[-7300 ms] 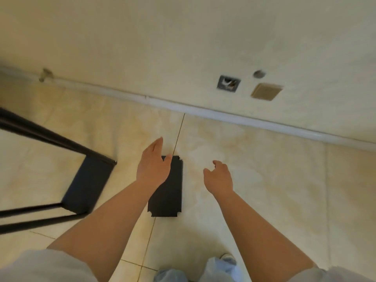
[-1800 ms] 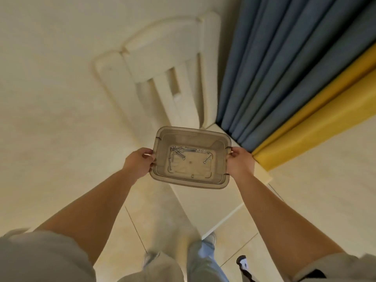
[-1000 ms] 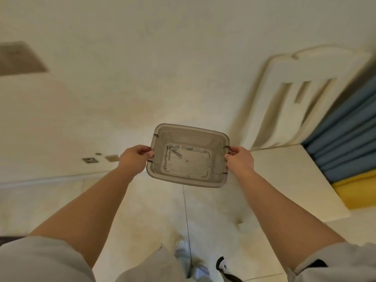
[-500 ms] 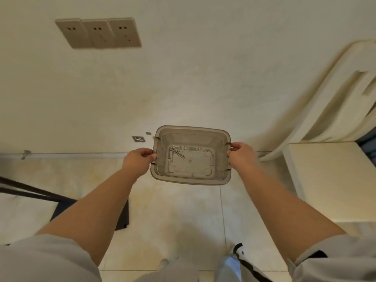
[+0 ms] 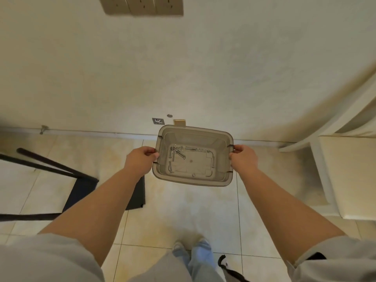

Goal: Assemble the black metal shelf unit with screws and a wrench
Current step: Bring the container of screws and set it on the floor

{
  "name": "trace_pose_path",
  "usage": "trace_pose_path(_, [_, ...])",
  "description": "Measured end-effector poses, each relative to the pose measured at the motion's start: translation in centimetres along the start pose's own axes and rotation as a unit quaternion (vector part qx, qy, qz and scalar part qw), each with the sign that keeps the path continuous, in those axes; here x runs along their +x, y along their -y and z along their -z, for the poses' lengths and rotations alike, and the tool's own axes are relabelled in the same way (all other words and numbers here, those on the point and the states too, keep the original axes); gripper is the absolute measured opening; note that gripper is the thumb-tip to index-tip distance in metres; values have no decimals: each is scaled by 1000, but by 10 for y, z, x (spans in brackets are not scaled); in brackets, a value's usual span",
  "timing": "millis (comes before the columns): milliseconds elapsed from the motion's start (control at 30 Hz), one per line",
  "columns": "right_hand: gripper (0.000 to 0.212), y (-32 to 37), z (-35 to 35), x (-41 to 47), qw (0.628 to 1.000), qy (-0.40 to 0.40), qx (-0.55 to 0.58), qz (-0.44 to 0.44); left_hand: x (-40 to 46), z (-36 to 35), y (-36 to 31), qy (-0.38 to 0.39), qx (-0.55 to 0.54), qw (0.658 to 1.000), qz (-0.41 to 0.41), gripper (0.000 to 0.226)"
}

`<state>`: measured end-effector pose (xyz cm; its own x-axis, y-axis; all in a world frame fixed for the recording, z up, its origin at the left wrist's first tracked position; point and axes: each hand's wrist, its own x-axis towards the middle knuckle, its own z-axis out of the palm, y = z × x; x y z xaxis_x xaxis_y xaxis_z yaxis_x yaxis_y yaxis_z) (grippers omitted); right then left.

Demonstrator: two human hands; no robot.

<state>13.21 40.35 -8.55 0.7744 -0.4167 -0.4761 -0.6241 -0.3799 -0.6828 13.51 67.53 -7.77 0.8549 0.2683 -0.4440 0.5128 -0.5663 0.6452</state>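
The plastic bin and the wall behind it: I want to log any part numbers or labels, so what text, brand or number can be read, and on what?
None can be read.
plastic bin: no label or print visible.
wall sockets: no lettering visible.
small grey wall plate: a pale mark, too small to read.

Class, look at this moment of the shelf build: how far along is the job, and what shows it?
Early. Done: little that shows; the black frame lies on the floor beside a loose black panel. In hand: the left hand and right hand grip a clear bin holding screws. Left: fastening the parts; no wrench is identifiable.
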Motion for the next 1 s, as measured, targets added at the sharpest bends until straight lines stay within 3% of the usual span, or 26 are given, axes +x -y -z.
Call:
trace_pose_path(267, [36, -8, -49, -2, 1000, -11, 15, -21, 32, 4, 40, 19, 18, 1000, 17, 24])
trace_pose_path(600, [41, -50, -145, 9, 987, -8, 96, -128, 91, -2, 116, 87, 79, 993, 13, 24])
trace_pose_path(1000, [46, -131, -245, 88, 977, 8, 102, -184, 175, -85, 218, 97, 122, 987, 29, 28])
